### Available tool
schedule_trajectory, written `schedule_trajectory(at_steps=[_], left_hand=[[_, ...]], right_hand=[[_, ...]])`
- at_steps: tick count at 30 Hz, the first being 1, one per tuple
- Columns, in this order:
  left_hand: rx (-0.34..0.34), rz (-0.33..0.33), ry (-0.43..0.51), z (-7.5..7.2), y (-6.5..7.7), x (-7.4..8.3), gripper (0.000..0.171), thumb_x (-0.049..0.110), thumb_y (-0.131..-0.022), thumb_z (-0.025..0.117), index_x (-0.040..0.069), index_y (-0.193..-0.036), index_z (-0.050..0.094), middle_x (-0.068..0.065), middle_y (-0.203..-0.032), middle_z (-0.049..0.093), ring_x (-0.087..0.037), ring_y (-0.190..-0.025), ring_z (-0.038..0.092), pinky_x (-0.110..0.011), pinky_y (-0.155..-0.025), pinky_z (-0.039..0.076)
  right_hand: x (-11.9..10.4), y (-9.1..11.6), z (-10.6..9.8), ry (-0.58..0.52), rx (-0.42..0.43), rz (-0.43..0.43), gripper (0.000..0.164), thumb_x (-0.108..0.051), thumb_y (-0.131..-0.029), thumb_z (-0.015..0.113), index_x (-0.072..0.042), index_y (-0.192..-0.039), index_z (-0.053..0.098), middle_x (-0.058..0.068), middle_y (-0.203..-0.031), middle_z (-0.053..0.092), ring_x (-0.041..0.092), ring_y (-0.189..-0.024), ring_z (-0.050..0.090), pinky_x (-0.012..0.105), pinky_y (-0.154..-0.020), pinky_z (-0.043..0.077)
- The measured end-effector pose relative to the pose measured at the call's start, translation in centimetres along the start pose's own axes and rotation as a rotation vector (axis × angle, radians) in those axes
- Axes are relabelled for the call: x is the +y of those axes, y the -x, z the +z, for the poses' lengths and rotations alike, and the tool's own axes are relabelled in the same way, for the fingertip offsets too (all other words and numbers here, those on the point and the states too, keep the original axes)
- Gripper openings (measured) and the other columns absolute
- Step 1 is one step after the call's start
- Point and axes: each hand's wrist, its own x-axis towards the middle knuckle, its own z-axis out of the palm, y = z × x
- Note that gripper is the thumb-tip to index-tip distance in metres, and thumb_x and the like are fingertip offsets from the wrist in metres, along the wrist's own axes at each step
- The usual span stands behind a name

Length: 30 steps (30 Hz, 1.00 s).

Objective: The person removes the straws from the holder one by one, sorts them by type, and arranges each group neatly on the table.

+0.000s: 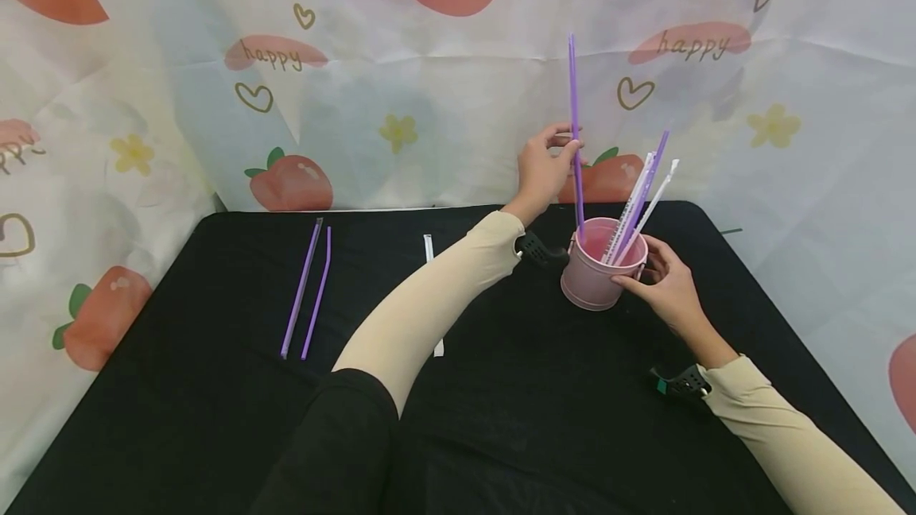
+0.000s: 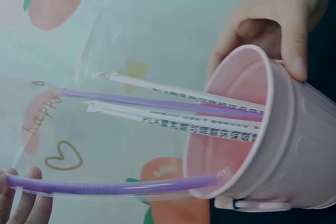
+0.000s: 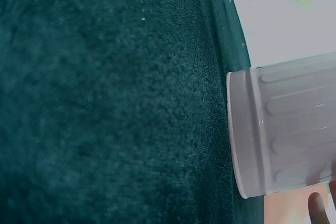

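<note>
My left hand (image 1: 545, 169) pinches a purple drinking straw (image 1: 573, 86) and holds it upright. The straw's lower end reaches just inside the rim of a pink bucket (image 1: 590, 284); the left wrist view shows a clear wrapper round it. At the bucket's right side, my right hand (image 1: 673, 288) grips the rim between thumb and fingers. Leaning in the bucket are white paper-wrapped straws (image 2: 178, 92) with dark print and a purple straw (image 2: 142, 100). In the right wrist view the bucket's ribbed wall (image 3: 294, 124) shows, with a fingertip (image 3: 317, 208) below it.
Two purple straws (image 1: 301, 288) (image 1: 318, 292) lie on the black-covered table (image 1: 515, 420) at left. A white-wrapped straw (image 1: 439, 346) lies partly hidden under my left forearm. A fruit-print cloth (image 1: 444, 102) hangs behind the table.
</note>
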Motion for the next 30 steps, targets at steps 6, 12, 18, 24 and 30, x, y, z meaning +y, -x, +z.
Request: schedule_trajectory(at_steps=[6,12,18,24,30], left_hand=[[0.027,-0.025,0.056,-1.1,-0.2,1.0,0.022,0.007,-0.092,0.058,0.005,-0.114,0.063,-0.014,-0.101,0.069,-0.022,-0.079,0.072,-0.017,-0.064,0.057],[0.041,-0.040,0.056,-2.6,-0.2,1.6,0.022,0.009,-0.092,0.059,0.006,-0.114,0.064,-0.013,-0.102,0.069,-0.022,-0.080,0.072,-0.018,-0.065,0.058],[0.014,-0.061,0.037,-4.4,0.2,1.5,0.024,0.011,-0.092,0.060,0.009,-0.116,0.064,-0.013,-0.102,0.068,-0.022,-0.081,0.072,-0.022,-0.067,0.058],[-0.017,-0.067,-0.002,-6.4,1.4,0.9,0.027,0.012,-0.091,0.060,0.009,-0.118,0.063,-0.013,-0.105,0.069,-0.022,-0.083,0.072,-0.026,-0.070,0.059],[-0.044,-0.045,-0.001,-8.1,2.8,0.7,0.029,0.010,-0.090,0.062,0.003,-0.119,0.063,-0.017,-0.104,0.068,-0.027,-0.084,0.072,-0.028,-0.070,0.059]], right_hand=[[0.3,-0.2,0.1,0.010,-0.001,0.007,0.071,-0.001,-0.077,0.075,0.001,-0.138,0.039,-0.015,-0.123,0.049,-0.016,-0.104,0.045,-0.002,-0.081,0.040],[0.3,-0.2,0.1,0.001,0.002,-0.004,0.071,0.001,-0.076,0.075,0.002,-0.138,0.039,-0.019,-0.121,0.047,-0.016,-0.104,0.045,-0.003,-0.080,0.040],[0.6,-0.2,0.1,-0.017,0.009,-0.008,0.072,0.003,-0.076,0.074,0.003,-0.138,0.038,-0.025,-0.117,0.047,-0.015,-0.103,0.047,-0.002,-0.080,0.040],[0.5,-0.2,0.2,-0.025,0.010,-0.015,0.072,0.003,-0.076,0.074,0.003,-0.138,0.038,-0.024,-0.117,0.047,-0.015,-0.103,0.048,-0.002,-0.080,0.040],[0.3,-0.1,0.2,-0.020,0.005,-0.017,0.071,0.003,-0.076,0.074,0.003,-0.138,0.038,-0.023,-0.118,0.048,-0.016,-0.103,0.047,-0.002,-0.079,0.041]])
